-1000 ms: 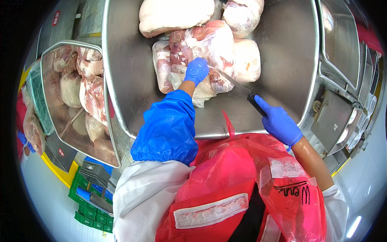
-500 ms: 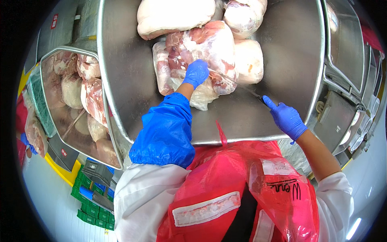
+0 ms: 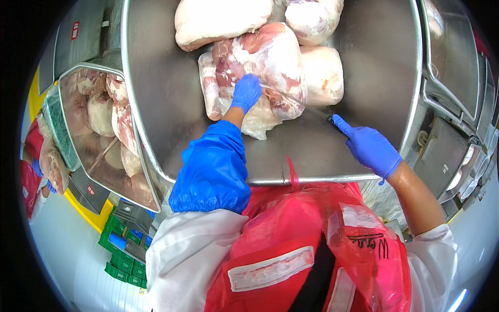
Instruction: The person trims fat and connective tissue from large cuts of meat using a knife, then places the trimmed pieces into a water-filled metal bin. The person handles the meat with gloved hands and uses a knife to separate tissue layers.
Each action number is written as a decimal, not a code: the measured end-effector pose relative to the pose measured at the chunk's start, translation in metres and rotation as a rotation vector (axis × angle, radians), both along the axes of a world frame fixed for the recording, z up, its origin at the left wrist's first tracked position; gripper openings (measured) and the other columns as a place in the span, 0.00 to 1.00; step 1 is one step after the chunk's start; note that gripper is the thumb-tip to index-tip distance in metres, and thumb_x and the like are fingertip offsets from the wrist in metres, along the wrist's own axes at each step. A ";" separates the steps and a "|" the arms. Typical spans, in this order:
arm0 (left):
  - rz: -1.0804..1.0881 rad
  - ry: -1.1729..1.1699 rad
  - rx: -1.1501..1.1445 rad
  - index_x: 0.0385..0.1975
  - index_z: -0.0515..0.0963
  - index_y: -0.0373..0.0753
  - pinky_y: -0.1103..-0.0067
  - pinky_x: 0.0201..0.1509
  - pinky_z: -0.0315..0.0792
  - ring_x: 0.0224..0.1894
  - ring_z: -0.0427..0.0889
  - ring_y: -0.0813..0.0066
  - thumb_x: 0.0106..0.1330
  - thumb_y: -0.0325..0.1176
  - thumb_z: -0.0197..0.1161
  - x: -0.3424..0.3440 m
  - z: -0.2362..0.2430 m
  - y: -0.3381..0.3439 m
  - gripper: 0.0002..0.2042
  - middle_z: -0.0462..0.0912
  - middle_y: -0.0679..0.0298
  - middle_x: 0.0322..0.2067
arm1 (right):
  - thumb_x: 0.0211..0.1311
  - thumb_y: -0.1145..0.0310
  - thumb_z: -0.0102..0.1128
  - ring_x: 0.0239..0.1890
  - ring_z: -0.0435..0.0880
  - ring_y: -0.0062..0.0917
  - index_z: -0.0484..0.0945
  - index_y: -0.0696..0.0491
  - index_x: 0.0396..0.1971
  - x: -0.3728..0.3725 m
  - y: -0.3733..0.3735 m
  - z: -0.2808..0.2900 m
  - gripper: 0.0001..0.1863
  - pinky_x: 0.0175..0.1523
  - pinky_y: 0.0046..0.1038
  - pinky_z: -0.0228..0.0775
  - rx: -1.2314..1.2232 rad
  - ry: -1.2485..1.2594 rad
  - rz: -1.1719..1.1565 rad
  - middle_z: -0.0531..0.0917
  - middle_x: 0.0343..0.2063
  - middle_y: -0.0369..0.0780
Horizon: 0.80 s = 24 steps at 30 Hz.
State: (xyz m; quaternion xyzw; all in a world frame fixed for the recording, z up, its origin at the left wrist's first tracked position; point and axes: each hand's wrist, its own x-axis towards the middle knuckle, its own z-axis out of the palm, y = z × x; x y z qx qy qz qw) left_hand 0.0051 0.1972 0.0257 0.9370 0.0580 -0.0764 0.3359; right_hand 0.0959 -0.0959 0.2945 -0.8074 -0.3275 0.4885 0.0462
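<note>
A large cut of raw meat (image 3: pixel 278 57), red with pale fat, lies among other cuts in a deep metal bin (image 3: pixel 371 67). My left hand (image 3: pixel 246 92), in a blue glove, is closed at the meat's near left side, above a hanging whitish flap (image 3: pixel 260 122). Its fingertips are partly hidden. My right hand (image 3: pixel 374 150), also gloved, grips the dark handle of a long, narrow-bladed knife (image 3: pixel 306 106), forefinger stretched along the handle. The blade slants up and left across the meat, with its tip close to my left fingers.
Pale, fat-covered cuts (image 3: pixel 223 21) surround the meat. At left stands a smaller metal bin (image 3: pixel 70 125) holding several cuts. Beyond it, another person's gloved hand (image 3: pixel 37 167) is beside a hanging piece of meat (image 3: pixel 53 166). Green crates (image 3: pixel 122 265) stand lower left; metal bins (image 3: pixel 452 62) stand at right.
My left hand has shifted slightly left. My right hand and the knife have moved a little left and up over the meat. The other person's meat has swung further into view.
</note>
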 end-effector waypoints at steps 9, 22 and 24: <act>0.059 0.001 -0.091 0.20 0.75 0.35 0.65 0.39 0.69 0.32 0.74 0.53 0.50 0.31 0.51 -0.005 0.002 0.001 0.07 0.74 0.51 0.26 | 0.52 0.77 0.44 0.21 0.77 0.40 0.52 0.35 0.61 -0.033 -0.023 -0.031 0.35 0.26 0.40 0.71 -0.166 -0.168 0.086 0.74 0.26 0.49; 0.084 -0.096 -0.236 0.23 0.73 0.34 0.72 0.35 0.67 0.29 0.73 0.57 0.52 0.26 0.50 -0.016 0.003 0.009 0.05 0.72 0.55 0.23 | 0.55 0.70 0.51 0.26 0.76 0.46 0.50 0.40 0.61 -0.004 -0.021 -0.013 0.34 0.31 0.42 0.69 -0.111 0.130 -0.091 0.76 0.28 0.53; 0.091 -0.084 -0.269 0.23 0.73 0.34 0.72 0.35 0.67 0.29 0.73 0.59 0.52 0.26 0.50 -0.016 0.003 0.005 0.04 0.72 0.55 0.23 | 0.54 0.68 0.52 0.28 0.76 0.47 0.51 0.43 0.61 0.001 -0.008 -0.003 0.34 0.34 0.43 0.67 -0.090 0.230 -0.174 0.76 0.29 0.53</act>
